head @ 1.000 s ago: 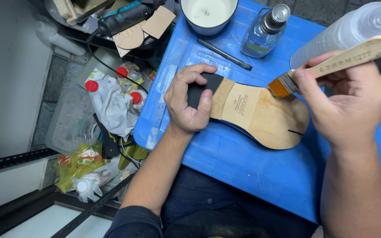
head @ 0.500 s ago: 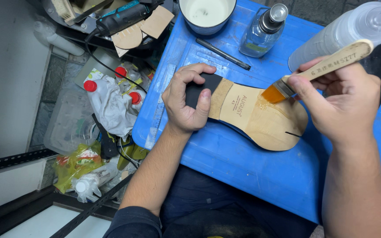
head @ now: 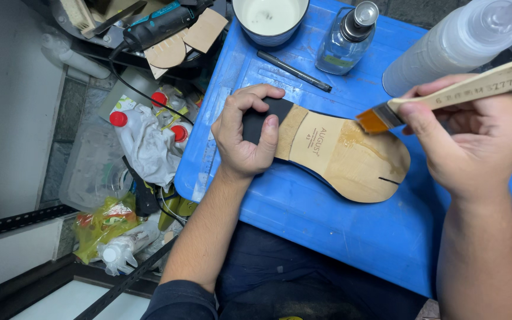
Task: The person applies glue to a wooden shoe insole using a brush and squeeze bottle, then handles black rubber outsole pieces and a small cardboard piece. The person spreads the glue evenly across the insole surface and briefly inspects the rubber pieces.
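A tan leather shoe sole [head: 351, 160] with a black heel end lies flat on the blue work surface [head: 339, 231]. My left hand [head: 247, 133] presses down on the black heel end and holds the sole still. My right hand [head: 475, 133] grips a flat brush [head: 445, 98] with a pale wooden handle and orange bristles. The bristles touch the far edge of the sole's wide front part, where a wet glossy patch shows.
At the far edge of the surface stand a white bowl of pale liquid [head: 271, 18], a small clear glass bottle [head: 348, 41] and a large white plastic squeeze bottle [head: 451, 47]. A black pen [head: 294, 71] lies near the bowl. Bottles, rags and a rotary tool [head: 161, 26] clutter the left.
The brush has swept from the sole's far right edge in towards the middle, then back out to the far edge. My left hand has stayed on the heel.
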